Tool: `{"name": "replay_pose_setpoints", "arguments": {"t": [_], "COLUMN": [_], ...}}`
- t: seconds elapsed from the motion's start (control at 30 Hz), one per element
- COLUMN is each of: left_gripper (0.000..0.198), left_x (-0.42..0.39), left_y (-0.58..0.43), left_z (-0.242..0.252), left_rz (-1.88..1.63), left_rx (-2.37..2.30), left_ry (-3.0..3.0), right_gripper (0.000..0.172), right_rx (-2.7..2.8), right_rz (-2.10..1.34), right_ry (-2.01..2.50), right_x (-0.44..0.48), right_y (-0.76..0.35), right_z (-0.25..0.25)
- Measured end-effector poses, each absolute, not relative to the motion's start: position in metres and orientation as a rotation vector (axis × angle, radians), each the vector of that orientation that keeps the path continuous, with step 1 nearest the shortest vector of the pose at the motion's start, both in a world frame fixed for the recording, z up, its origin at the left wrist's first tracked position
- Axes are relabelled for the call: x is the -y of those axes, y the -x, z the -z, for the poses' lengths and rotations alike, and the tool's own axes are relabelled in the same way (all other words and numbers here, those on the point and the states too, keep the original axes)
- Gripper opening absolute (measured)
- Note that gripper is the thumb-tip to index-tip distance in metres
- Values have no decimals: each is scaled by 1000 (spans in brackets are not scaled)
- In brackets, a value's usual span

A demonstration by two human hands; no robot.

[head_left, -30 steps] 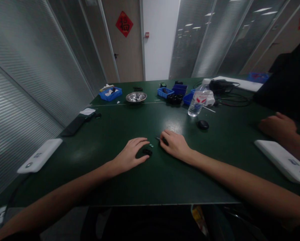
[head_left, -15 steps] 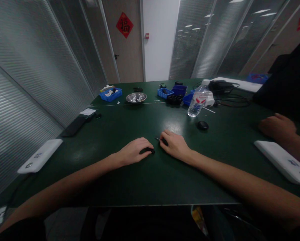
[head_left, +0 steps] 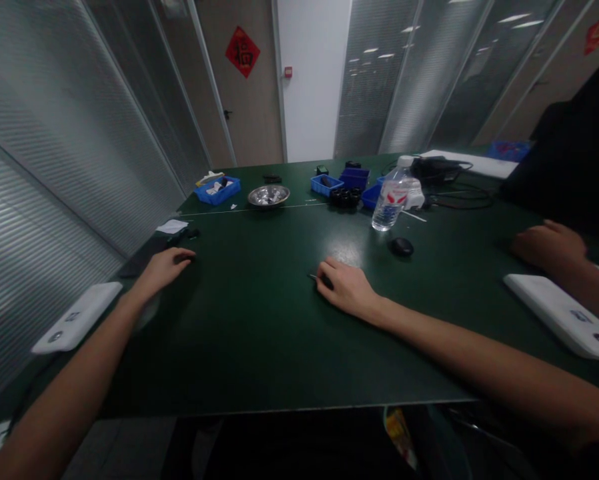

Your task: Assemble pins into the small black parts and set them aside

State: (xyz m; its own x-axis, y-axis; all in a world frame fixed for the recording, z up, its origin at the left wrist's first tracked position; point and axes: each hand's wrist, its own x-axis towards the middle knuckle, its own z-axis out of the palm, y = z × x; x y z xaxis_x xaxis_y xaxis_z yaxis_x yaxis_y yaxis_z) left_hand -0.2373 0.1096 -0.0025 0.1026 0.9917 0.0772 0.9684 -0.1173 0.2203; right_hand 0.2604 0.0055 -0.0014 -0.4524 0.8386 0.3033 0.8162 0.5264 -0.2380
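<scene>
My left hand [head_left: 165,268] hovers at the left side of the green table, beside a flat dark slab [head_left: 138,261]. Its fingers are curled toward the thumb, with a dark spot between them too unclear to name. Small black pieces [head_left: 193,233] lie just beyond its fingertips, near a white paper [head_left: 172,227]. Resting on the table's middle, my right hand [head_left: 347,285] is closed around a small tool with a dark grip and a thin metal tip [head_left: 311,276] that points left. Most of the tool is hidden by the fingers.
A water bottle [head_left: 392,197] and black mouse [head_left: 402,247] stand beyond my right hand. Farther back are a metal bowl [head_left: 268,196] and blue bins [head_left: 219,191]. White devices [head_left: 78,317] flank me. Another person's hand [head_left: 549,245] rests at the right.
My left hand has swung left from beside my right hand, where it held a small black piece, to the dark slab. My right hand stays in place with the tool.
</scene>
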Motion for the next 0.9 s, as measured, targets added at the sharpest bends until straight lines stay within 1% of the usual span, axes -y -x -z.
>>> {"name": "replay_pose_setpoints", "arguments": {"t": [0.1,0.23,0.43,0.67,0.9], "left_gripper": [37,38,35,32,27], "left_x": [-114,-110,-108,-100,-102], "left_y": [280,300,299,291,291], "left_z": [-5,-11,-12,-15,-15], "left_rz": [-247,-207,-199,-318,-352], "left_rx": [-2204,-2337,-2352,-2389,-2358], "left_ry": [-2119,-2023,-2032,-2080,-2106], "right_gripper": [10,10,11,12,12], "right_rx": [2390,2392,2398,2403,2401], "right_rz": [-93,-90,-89,-97,-88], "right_ry": [1365,1376,1398,1395,1401], "right_x": [-6,-6,-6,-7,-6], "right_y": [-260,-259,-259,-259,-259], "right_z": [3,3,4,4,3]}}
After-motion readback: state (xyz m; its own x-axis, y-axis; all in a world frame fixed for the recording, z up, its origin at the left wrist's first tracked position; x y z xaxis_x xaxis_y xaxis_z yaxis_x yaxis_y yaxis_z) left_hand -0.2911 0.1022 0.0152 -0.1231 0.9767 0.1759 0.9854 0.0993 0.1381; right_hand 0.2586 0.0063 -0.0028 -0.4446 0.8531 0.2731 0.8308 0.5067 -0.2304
